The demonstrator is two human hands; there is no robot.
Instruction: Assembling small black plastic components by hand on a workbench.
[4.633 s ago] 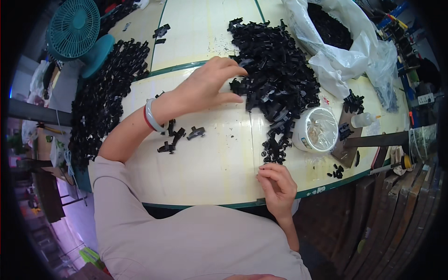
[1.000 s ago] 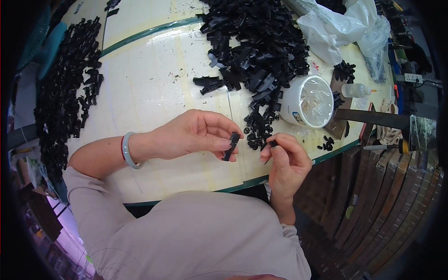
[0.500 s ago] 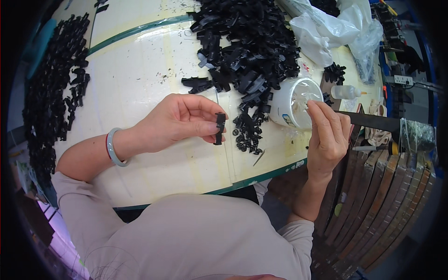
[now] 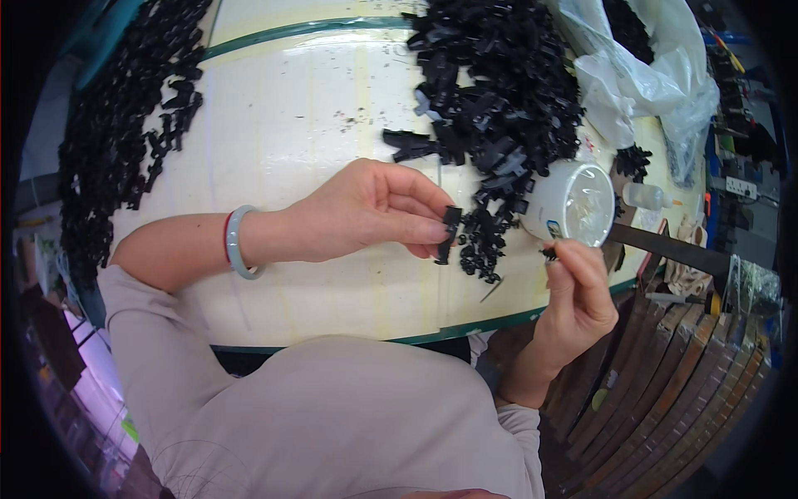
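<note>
My left hand [image 4: 384, 214] pinches a narrow black plastic part [image 4: 450, 233] between thumb and fingers, holding it upright above the table. To its right, my right hand [image 4: 579, 291] grips a small dark piece [image 4: 549, 253] at its fingertips, just below the mouth of a tipped white tub [image 4: 550, 198]. Clear film or sheeting shows inside the tub's opening. Between the hands lies a cluster of small black pieces [image 4: 480, 249], with a thin pin-like tool [image 4: 492, 289] beside it. The two held pieces are apart.
A large heap of black plastic parts [image 4: 507, 100] rises beyond the hands. Rows of black parts [image 4: 125, 116] cover the left side. White plastic bags [image 4: 619, 83], a small bottle [image 4: 647, 196] and a dark flat bar [image 4: 669, 249] lie to the right. The table's green edge [image 4: 440, 334] runs near my body.
My right hand has come away from the tub's mouth toward me, and a small dark piece now shows at its fingertips. The whole view has shifted; my left hand still holds the black part.
</note>
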